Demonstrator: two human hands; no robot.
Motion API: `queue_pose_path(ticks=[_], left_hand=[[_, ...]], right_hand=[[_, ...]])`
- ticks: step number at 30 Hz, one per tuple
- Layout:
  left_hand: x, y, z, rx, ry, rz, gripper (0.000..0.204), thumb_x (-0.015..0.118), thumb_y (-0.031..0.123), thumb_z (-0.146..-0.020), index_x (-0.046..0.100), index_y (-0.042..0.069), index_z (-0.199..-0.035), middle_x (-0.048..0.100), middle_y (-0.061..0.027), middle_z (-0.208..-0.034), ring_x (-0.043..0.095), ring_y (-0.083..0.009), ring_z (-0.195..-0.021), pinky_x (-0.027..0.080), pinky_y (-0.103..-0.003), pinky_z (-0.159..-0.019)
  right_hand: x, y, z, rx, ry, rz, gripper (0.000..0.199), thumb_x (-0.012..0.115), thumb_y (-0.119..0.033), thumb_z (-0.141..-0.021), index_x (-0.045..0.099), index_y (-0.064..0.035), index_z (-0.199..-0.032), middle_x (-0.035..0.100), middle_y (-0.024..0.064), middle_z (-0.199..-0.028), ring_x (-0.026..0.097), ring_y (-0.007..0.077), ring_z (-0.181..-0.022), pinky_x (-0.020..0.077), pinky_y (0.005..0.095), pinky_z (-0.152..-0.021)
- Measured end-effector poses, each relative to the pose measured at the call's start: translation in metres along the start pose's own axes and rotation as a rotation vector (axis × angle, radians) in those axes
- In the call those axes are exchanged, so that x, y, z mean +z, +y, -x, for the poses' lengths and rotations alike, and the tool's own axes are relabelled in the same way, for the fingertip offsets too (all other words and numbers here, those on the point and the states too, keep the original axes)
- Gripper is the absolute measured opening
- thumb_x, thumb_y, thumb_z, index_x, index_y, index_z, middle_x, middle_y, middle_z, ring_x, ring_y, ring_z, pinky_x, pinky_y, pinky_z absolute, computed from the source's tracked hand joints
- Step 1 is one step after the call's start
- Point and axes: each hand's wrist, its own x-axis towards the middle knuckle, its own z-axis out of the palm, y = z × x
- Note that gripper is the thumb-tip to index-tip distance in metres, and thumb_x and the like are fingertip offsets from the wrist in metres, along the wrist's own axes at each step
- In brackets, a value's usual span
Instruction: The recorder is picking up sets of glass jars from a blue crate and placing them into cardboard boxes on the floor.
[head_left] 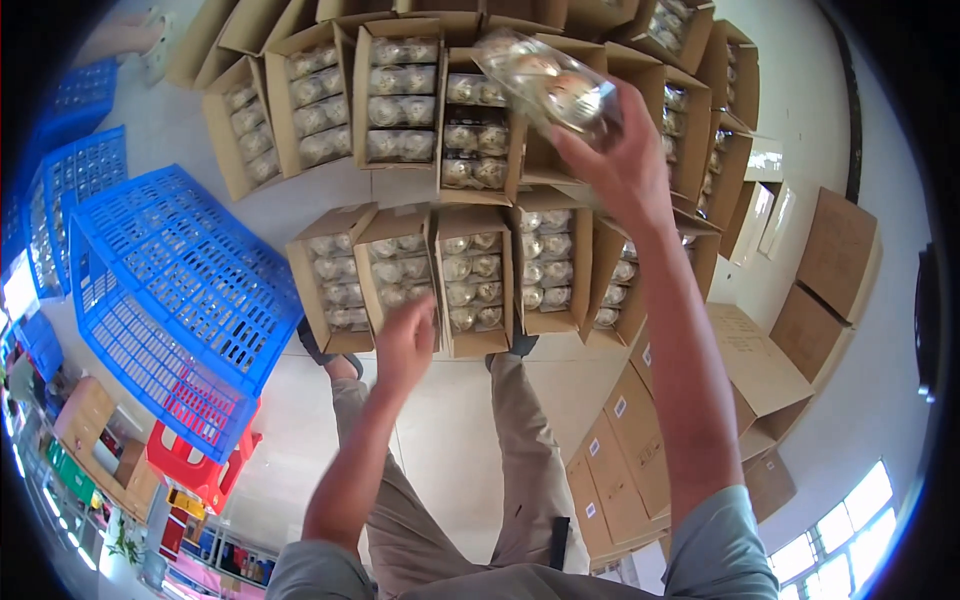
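Observation:
My right hand (630, 165) reaches far forward and grips one end of a clear plastic pack (535, 75) holding shiny gold and white balls. It holds the pack tilted above the back row of open cardboard boxes, partly hiding a box (545, 158) beneath. Closer in, my left hand (403, 348) hangs with curled fingers over the near edge of the front row and seems to hold nothing. Under it is an open carton (396, 250) filled with similar clear packs. Beside that stands another filled carton (473, 280).
To the left, a blue plastic crate (190, 270) leans above a red stool (215, 470); more blue crates (80, 175) stand behind. Closed cardboard boxes (625, 450) are stacked at my right. Two brown cartons (835, 250) stand by the wall. Another person's foot (155, 45) shows at upper left.

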Motion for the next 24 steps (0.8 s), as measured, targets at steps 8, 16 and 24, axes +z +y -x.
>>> queue_pose_path(ticks=[8, 16, 24], left_hand=[[-0.021, -0.042, 0.123, -0.229, -0.08, 0.057, 0.024, 0.059, -0.002, -0.083, 0.064, 0.002, -0.106, 0.067, -0.0158, -0.104, 0.066, -0.0302, -0.096, 0.052, -0.034, -0.083], [0.011, 0.052, -0.151, 0.503, 0.101, -0.061, 0.049, 0.057, -0.006, -0.076, 0.048, -0.008, -0.124, 0.046, -0.0207, -0.133, 0.045, -0.0392, -0.124, 0.037, -0.044, -0.107], [0.087, 0.04, -0.35, 0.305, -0.469, -0.815, 0.056, 0.075, 0.018, -0.066, 0.056, -0.004, -0.114, 0.059, -0.0224, -0.118, 0.053, -0.0366, -0.118, 0.045, -0.043, -0.097]], right_hand=[[0.078, 0.015, -0.049, -0.407, -0.106, 0.373, 0.061, 0.077, -0.022, -0.074, 0.052, -0.0067, -0.128, 0.063, 0.0141, -0.115, 0.062, 0.0244, -0.106, 0.0477, 0.0335, -0.092], [0.034, 0.003, 0.039, 0.124, 0.264, -0.458, 0.061, 0.077, -0.017, -0.078, 0.048, 0.0028, -0.128, 0.059, 0.0132, -0.12, 0.057, 0.0212, -0.11, 0.0452, 0.0336, -0.096], [-0.021, 0.028, 0.233, 0.547, 0.375, -0.579, 0.085, 0.085, -0.033, -0.067, 0.044, 0.0046, -0.131, 0.056, 0.0114, -0.123, 0.055, 0.0216, -0.111, 0.0425, 0.0361, -0.096]])
